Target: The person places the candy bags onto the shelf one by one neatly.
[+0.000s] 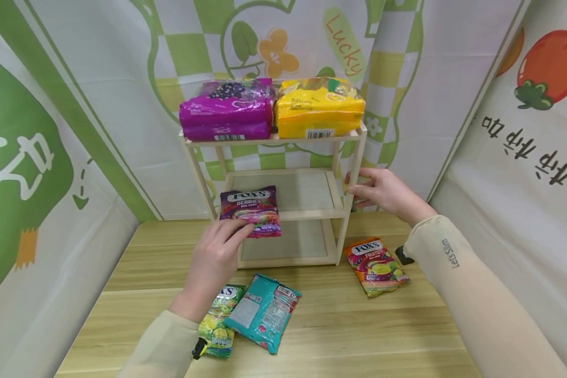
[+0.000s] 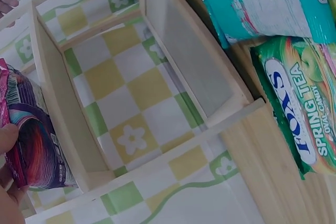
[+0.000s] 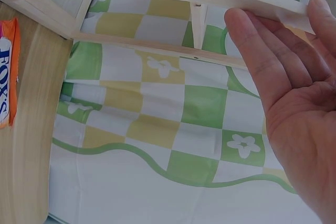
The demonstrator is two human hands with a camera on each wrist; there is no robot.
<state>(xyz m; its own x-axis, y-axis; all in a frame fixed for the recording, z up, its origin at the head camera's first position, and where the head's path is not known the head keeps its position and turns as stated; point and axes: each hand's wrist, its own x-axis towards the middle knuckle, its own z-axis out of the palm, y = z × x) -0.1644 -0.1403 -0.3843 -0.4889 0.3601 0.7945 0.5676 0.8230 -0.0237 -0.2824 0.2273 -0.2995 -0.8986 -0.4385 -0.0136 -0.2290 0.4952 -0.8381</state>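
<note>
Far left: white wall hanging with a green print (image 1: pixel 25 157). Next, left hand (image 1: pixel 213 257), beige sleeve at the wrist, grip clamped on the lower edge of the purple Fox's Berries bag (image 1: pixel 251 202); left wrist view shows thumb on one face, fingers at the other. Bag is upright, label outward, at the left front of the middle shelf of a pale wooden rack (image 1: pixel 290 214); whether the shelf bears any weight, cannot tell.

Below the left hand, green Fox's Spring Tea bag (image 1: pixel 217 323) lies on the wood-grain counter (image 1: pixel 340 336), partly covered by the wrist in head view. Its right side meets a teal bag (image 1: pixel 264 312), back face up, barcode showing.

On the rack's top shelf, side by side: larger purple bag (image 1: pixel 229 113) at left, yellow bag (image 1: pixel 319 107) at right, barcodes facing front.

Right of these, orange Fox's Fruits bag (image 1: pixel 377 268), label up, on the counter near the rack's foot. Above it, right hand (image 1: pixel 385 191): grip closed about the rack's right front post, thumb and fingers on different sides.
</note>
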